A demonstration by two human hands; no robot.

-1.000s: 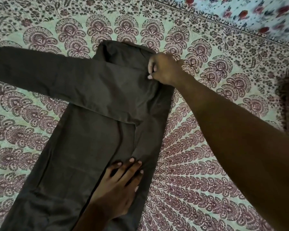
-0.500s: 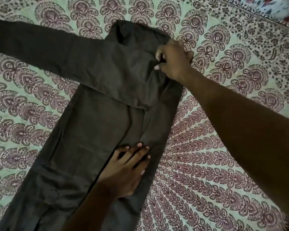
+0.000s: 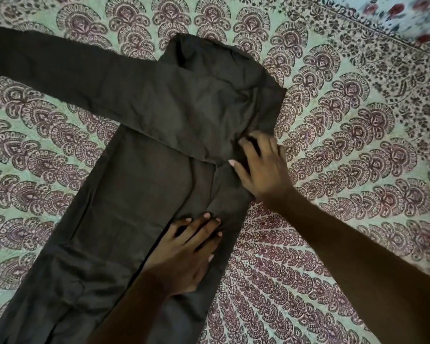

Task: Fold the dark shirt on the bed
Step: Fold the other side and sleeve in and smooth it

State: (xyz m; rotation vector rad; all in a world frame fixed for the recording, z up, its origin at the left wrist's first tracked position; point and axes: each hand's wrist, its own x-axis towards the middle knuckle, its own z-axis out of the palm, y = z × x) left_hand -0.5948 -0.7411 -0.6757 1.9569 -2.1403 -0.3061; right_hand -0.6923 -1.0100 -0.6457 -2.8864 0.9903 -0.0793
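The dark shirt (image 3: 134, 184) lies flat on the bed, collar end at the top. Its right side is folded inward over the body, and one long sleeve stretches across the chest to the far left. My left hand (image 3: 184, 249) lies flat, fingers spread, on the folded strip at the lower middle of the shirt. My right hand (image 3: 261, 167) rests palm down with fingers apart on the folded right edge, a little below the shoulder. Neither hand pinches any cloth.
The bed is covered by a pale green sheet (image 3: 345, 135) printed with maroon paisley fans. A white floral cloth (image 3: 407, 13) shows at the top right corner. Something dark shows at the right edge of the view.
My right hand let go of the cloth near the collar and slid down the folded right edge, now lying flat. The left hand stays pressed in place.
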